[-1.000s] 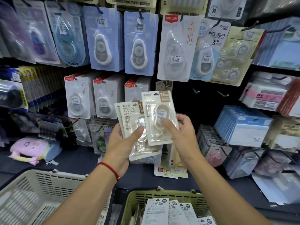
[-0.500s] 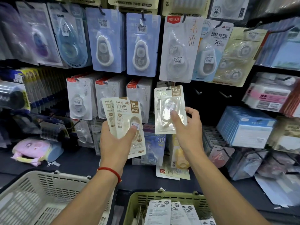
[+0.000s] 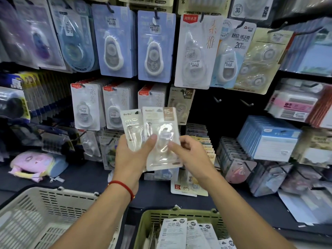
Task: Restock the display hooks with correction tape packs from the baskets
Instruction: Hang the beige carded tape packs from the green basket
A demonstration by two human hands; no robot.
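My left hand (image 3: 132, 159) grips a small stack of beige correction tape packs (image 3: 133, 130) in front of the display wall, thumb across their fronts. My right hand (image 3: 191, 155) pinches the right edge of the front pack (image 3: 161, 141) in that stack. One matching beige pack (image 3: 181, 105) hangs on a hook just above and behind the stack. Two bare hooks (image 3: 218, 100) stick out of the dark panel to its right. More packs of this kind (image 3: 173, 234) stand in the green basket (image 3: 179, 214) at the bottom.
A white basket (image 3: 53, 196) stands at the lower left. Blue and white tape packs (image 3: 154, 47) hang in rows above. Boxes of blue items (image 3: 271, 139) fill shelves on the right. A pink pouch (image 3: 34, 164) lies on the dark ledge at left.
The pack my right hand held up toward the hook now hangs there. My right hand has come back down to the stack and taken hold of its front pack. My left hand shifted slightly right.
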